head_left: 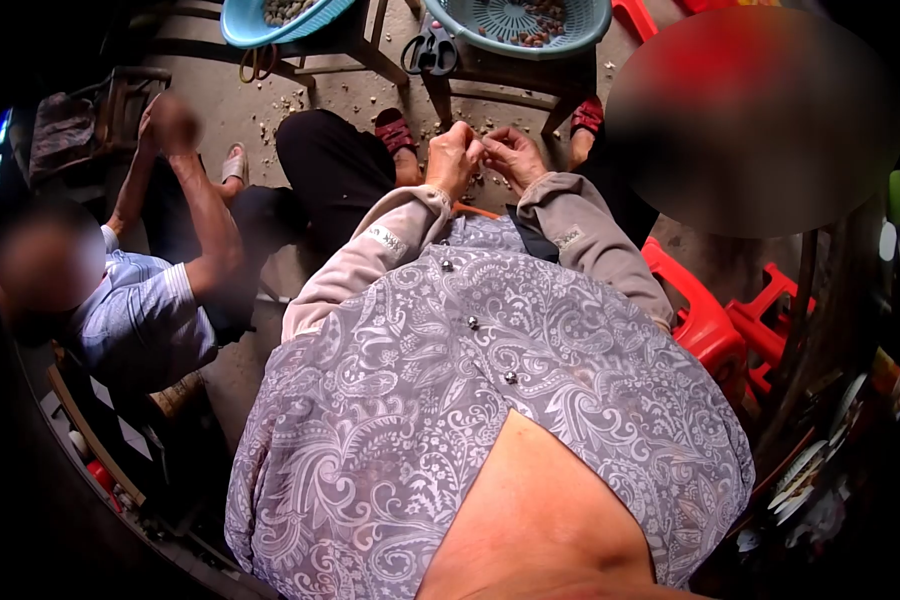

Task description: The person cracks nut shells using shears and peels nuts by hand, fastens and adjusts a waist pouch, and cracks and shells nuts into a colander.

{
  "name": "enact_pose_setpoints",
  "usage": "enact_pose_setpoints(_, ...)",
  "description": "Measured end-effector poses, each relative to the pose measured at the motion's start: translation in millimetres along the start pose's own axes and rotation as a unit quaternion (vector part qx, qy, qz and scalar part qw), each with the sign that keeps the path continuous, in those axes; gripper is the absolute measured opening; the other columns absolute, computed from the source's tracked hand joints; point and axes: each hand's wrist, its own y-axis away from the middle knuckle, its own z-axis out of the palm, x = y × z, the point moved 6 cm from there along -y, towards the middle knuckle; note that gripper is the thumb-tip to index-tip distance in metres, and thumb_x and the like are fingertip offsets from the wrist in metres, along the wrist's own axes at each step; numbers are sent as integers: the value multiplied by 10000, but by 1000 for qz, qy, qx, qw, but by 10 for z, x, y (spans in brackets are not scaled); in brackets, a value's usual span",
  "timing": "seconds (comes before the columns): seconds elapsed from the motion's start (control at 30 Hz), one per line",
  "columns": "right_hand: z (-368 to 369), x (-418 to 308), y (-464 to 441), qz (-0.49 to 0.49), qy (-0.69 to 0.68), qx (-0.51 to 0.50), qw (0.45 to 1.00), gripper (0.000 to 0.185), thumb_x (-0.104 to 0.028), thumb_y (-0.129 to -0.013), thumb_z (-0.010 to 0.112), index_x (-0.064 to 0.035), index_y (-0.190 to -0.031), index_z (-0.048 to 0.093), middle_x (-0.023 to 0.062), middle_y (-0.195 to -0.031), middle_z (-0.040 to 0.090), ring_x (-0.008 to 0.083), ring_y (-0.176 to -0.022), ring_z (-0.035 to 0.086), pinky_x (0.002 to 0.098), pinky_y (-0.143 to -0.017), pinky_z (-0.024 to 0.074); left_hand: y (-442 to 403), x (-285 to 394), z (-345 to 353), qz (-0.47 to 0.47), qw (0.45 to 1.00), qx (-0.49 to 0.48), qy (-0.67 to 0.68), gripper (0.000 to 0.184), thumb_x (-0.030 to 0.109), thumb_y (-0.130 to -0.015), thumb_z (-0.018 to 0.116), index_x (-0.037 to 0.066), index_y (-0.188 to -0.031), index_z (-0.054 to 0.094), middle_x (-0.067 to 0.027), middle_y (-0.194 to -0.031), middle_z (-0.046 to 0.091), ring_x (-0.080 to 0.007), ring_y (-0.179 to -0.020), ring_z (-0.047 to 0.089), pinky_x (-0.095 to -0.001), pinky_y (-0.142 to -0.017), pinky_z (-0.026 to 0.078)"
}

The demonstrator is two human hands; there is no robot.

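Observation:
In front of my lap, my left hand (451, 162) and my right hand (513, 160) come together, fingers pinched at the tips. Whatever lies between the fingertips is too small to make out. Beyond them a blue colander basin (448, 14) rests on a wooden stool (498, 78), with reddish-brown nut-like pieces (536, 38) inside. Black-handled scissors (432, 50) hang over that stool's left edge. Farther left, a second blue basin (248, 32) holds pale pieces that look like unshelled peanuts (285, 10).
Pale scraps litter the floor (355, 92) around the stools. To my left sits another person (135, 310) with raised hands. Yellow-handled scissors (259, 64) hang near the left basin. Red plastic stools (705, 325) stand at my right; a large blurred area hides the upper right.

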Motion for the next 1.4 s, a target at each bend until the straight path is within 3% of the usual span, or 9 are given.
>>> enact_pose_setpoints(0.1,-1,9,-2,2,-31,-4,1000,96,-85,-928,660,-47,-1013,634,50,-910,683,121,-795,677,228,-704,587,1,13,-57,-4,1000,11,-26,141,127,-894,596,-12,-903,619,-154,-740,683,-177,-671,685,-321,-611,539)
enact_pose_setpoints(0.23,25,9,-1,19,-71,8,997,93,-62,-933,645,-44,-1024,635,55,-923,685,131,-828,683,231,-734,596,4,-235,-66,-128,984,21,124,162,107,-913,574,-16,-987,652,-96,-787,687,-153,-670,664,-279,-598,538)
enact_pose_setpoints(0.4,104,-186,75,-70,73,13,995,105,-74,-908,681,-47,-995,630,52,-910,688,140,-801,675,264,-709,581,152,-497,170,-358,819,-77,442,255,161,-1005,475,-12,-1156,586,-122,-1044,656,-184,-872,648,-283,-753,546)
enact_pose_setpoints(0.57,582,-492,316,-398,545,-44,736,277,-44,-728,748,-82,-970,620,93,-879,659,259,-820,640,356,-726,522,135,-699,457,-309,607,-263,683,423,344,-1057,387,-8,-1226,551,-103,-1120,627,-197,-1001,599,-318,-923,509)
enact_pose_setpoints(0.7,639,-641,402,-472,553,-15,687,235,-43,-778,740,-81,-981,628,82,-899,677,229,-848,655,332,-747,532,130,-387,332,-322,605,-221,694,480,381,-1062,364,-15,-1260,551,-107,-1079,640,-185,-940,621,-308,-855,540)
enact_pose_setpoints(0.8,197,-407,139,-193,208,14,959,164,-52,-861,716,-65,-997,626,59,-958,698,170,-899,665,295,-780,541,146,-375,291,-310,636,-234,667,494,382,-1064,356,-23,-1280,538,-121,-1067,643,-193,-924,634,-307,-839,552)
enact_pose_setpoints(1.07,7,-235,48,-70,-153,2,986,116,-31,-926,646,-70,-1033,625,91,-1027,705,142,-880,674,240,-738,548,149,-373,215,-308,684,-208,628,423,105,-1001,495,-54,-1388,429,-180,-1144,636,-184,-879,646,-266,-778,565)
enact_pose_setpoints(1.2,-68,-227,43,-78,-138,32,987,117,-43,-913,666,-72,-1019,625,93,-994,710,130,-829,665,237,-700,533,261,-607,195,-388,790,-174,441,409,-9,-980,465,-104,-1372,399,-203,-1045,659,-165,-722,636,-249,-637,559)
enact_pose_setpoints(1.4,-451,-23,-97,-103,183,154,966,187,-83,-819,748,-77,-955,620,1,-815,641,79,-709,577,211,-593,445,4,-457,-268,-274,871,-80,400,244,209,-999,538,12,-1111,627,33,-741,589,-27,-530,481,-171,-429,341)
